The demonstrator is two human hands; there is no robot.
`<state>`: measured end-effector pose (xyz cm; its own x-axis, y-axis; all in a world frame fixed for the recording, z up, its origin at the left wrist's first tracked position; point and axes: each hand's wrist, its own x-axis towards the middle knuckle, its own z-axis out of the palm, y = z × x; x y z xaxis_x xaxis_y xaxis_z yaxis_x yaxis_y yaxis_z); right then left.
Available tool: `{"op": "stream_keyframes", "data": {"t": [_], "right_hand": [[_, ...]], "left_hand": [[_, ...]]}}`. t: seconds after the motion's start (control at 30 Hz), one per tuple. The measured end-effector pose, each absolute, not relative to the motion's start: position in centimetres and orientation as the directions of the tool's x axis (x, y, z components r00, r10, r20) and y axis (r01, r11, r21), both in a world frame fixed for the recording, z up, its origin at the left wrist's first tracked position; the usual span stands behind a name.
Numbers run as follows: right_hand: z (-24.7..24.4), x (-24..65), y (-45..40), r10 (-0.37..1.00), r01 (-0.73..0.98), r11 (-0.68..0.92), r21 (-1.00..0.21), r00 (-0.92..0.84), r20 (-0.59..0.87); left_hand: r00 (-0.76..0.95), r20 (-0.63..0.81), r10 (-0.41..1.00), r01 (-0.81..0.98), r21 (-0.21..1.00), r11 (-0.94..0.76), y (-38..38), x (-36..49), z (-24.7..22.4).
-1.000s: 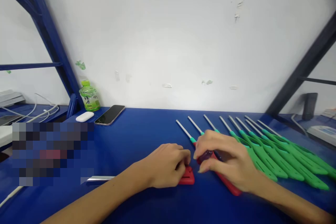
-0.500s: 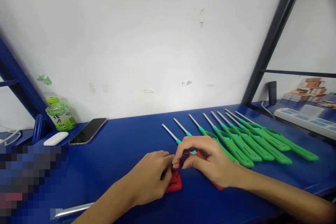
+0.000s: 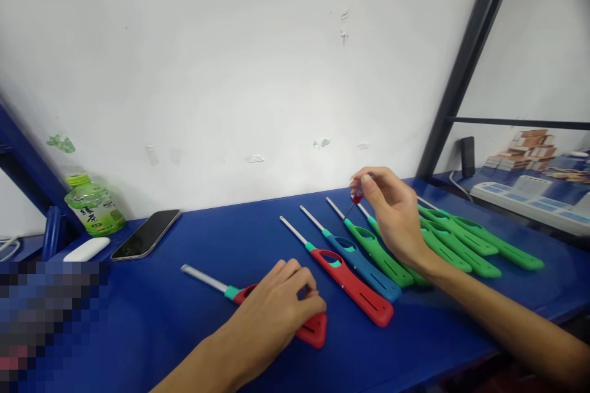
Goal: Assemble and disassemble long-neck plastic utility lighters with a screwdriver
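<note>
My left hand (image 3: 279, 310) is closed over the handle of a red long-necked lighter (image 3: 314, 331) lying on the blue table; its metal tube points to the upper left, and the middle of the handle is hidden under my fingers. Raised above the row of lighters, my right hand (image 3: 394, 215) pinches a small screwdriver (image 3: 356, 196) with a dark red handle and a thin shaft slanting down. Between my hands lie another red lighter (image 3: 354, 287) and a blue lighter (image 3: 362, 264). A green lighter (image 3: 380, 255) follows, with several more green ones partly behind my right hand and forearm.
At the back left stand a green-capped bottle (image 3: 94, 206), a white case (image 3: 86, 250) and a phone (image 3: 146, 234). A white wall (image 3: 230, 73) rises behind the table. On the right are a dark post (image 3: 461, 67), a power strip (image 3: 530, 199) and stacked boxes (image 3: 525, 150).
My right hand has lifted away from the left hand, up and to the right, with the screwdriver. The red lighter under my left hand and the red and blue ones beside it now show more.
</note>
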<state>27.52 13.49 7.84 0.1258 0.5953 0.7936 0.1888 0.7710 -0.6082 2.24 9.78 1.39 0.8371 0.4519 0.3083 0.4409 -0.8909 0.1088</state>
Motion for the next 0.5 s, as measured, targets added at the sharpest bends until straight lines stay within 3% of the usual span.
{"op": "stream_keyframes", "data": {"t": [0.1, 0.17, 0.3, 0.5], "right_hand": [[7.8, 27.5, 13.5, 0.609, 0.229, 0.753, -0.617, 0.114, 0.785], [7.8, 27.5, 13.3, 0.619, 0.239, 0.746, -0.621, 0.095, 0.780], [7.8, 27.7, 13.0, 0.641, 0.221, 0.740, -0.636, 0.054, 0.765], [7.7, 27.8, 13.2, 0.682, 0.188, 0.718, -0.670, 0.004, 0.732]], "left_hand": [[0.838, 0.328, 0.436, 0.438, 0.073, -0.896, 9.1, 2.7, 1.5], [0.795, 0.345, 0.499, 0.504, 0.083, -0.860, 8.9, 2.7, 1.8], [0.693, 0.313, 0.650, 0.634, 0.164, -0.755, 8.8, 2.1, 2.4], [0.700, 0.240, 0.673, 0.619, 0.266, -0.739, 8.5, 2.3, 3.0]]}}
